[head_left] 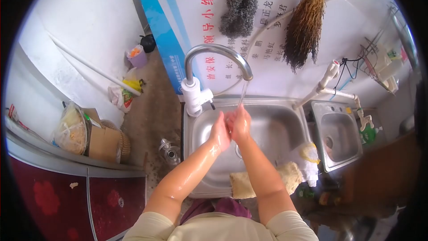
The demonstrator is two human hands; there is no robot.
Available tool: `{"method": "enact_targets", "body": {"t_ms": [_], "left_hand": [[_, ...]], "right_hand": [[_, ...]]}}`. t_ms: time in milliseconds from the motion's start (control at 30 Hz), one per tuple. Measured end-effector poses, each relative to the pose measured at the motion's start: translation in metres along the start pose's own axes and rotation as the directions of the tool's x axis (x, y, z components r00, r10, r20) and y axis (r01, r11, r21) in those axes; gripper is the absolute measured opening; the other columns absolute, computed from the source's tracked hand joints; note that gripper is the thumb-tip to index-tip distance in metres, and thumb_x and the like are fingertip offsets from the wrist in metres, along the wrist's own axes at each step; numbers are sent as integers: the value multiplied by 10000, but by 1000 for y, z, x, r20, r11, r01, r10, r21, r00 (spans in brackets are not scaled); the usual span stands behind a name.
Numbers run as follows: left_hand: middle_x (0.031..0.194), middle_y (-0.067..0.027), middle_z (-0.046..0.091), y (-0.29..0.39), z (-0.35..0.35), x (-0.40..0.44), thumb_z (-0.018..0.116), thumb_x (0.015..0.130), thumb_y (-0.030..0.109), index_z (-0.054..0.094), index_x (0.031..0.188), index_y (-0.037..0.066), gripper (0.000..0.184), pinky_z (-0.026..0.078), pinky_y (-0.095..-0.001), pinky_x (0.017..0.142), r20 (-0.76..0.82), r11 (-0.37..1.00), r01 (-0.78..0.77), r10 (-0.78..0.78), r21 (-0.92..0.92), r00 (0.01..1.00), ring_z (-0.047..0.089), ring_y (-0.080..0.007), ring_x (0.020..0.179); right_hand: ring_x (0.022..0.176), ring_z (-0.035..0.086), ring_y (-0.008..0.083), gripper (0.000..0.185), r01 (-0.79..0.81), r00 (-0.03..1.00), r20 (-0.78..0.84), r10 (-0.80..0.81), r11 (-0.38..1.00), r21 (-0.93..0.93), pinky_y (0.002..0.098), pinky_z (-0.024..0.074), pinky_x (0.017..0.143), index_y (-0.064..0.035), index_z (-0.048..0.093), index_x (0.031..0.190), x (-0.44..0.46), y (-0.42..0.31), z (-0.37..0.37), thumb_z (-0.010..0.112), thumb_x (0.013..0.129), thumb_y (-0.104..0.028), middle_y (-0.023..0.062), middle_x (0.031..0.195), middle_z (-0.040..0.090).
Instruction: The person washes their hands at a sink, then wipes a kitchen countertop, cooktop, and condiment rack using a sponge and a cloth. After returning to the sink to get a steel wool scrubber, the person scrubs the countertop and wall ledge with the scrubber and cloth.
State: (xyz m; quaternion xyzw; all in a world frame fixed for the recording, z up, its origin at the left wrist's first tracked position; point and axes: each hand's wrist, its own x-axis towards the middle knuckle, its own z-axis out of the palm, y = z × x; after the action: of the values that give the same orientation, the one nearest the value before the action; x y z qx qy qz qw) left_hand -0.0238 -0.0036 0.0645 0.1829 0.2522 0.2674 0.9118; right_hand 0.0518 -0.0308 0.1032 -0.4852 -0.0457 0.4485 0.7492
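Water (243,93) is running from the tap (191,96) at the larger sink's (278,125) back-left corner onto the right hand (240,124); the left hand (220,133) is touching it above the basin. Both are showing partly bent fingers; whether they are holding anything cannot be told. Rinsing seems unfinished, the flow not yet stopped.

Bright light glints off the left forearm (189,168) and steel faucet (217,48); fisheye distortion bends the black-rimmed edges, and the dim lower right seems blurred.
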Motion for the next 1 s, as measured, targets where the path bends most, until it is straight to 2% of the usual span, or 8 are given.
{"method": "enact_targets", "body": {"t_ms": [200,300,333,433,700,800,900,1000], "left_hand": [[1137,-9,530,5,9,-21,403,926,496,440,1254,119,501,364,-393,936,-6,984,19,-18,178,1000,487,-158,1029],[1159,-28,518,12,35,-46,470,924,432,480,1221,109,439,383,-416,941,231,885,-104,-4,453,973,477,-153,1048],[1136,-66,541,8,45,-51,550,912,273,526,1154,51,329,448,-380,898,115,894,-96,51,439,992,516,-148,1031],[1063,-101,578,-8,36,-35,545,900,108,544,1089,-18,227,486,-341,879,273,745,-303,167,595,947,573,-158,974],[925,-92,605,4,77,-36,500,893,34,558,1040,-29,171,542,-298,719,194,716,-231,134,658,972,614,-161,793],[921,-76,614,0,88,-38,487,916,83,547,1059,11,171,540,-311,710,170,724,-194,108,661,980,620,-151,797],[948,-87,616,-1,100,-39,490,918,91,524,1099,26,195,541,-317,716,138,765,-181,121,618,983,627,-161,810],[984,-112,610,-4,111,-43,481,915,77,501,1146,20,239,542,-332,733,84,789,-209,196,578,977,633,-186,827]], "right_hand": [[509,390,131,496,-144,926,366,87,981,133,299,345,465,-74,477,717,10,4,-37,331,960,-481,9,573,387],[610,500,157,585,-103,977,192,90,993,55,303,425,601,-48,588,915,-14,-21,-34,264,953,-534,42,676,518],[751,574,169,645,-78,923,382,57,996,40,279,450,683,-36,566,1130,-7,-20,-58,224,946,-552,66,838,611],[877,525,147,623,-22,923,382,48,997,-71,285,420,768,-63,526,1203,-32,-48,-64,212,954,-541,57,972,591],[687,612,125,463,128,943,333,17,904,-409,252,489,539,-3,583,1058,-64,-98,-103,440,943,-428,76,914,633],[748,614,132,276,350,932,235,-277,857,-379,280,498,625,-11,600,1012,-70,-99,-101,574,904,-263,73,933,632],[847,611,156,250,718,420,532,-736,-90,-691,313,482,737,-15,600,1056,-60,-101,-116,633,854,-159,79,965,633],[919,600,163,265,678,704,451,-548,331,-656,320,455,805,-3,611,1036,-82,-107,-100,657,832,-167,81,957,645]]}}
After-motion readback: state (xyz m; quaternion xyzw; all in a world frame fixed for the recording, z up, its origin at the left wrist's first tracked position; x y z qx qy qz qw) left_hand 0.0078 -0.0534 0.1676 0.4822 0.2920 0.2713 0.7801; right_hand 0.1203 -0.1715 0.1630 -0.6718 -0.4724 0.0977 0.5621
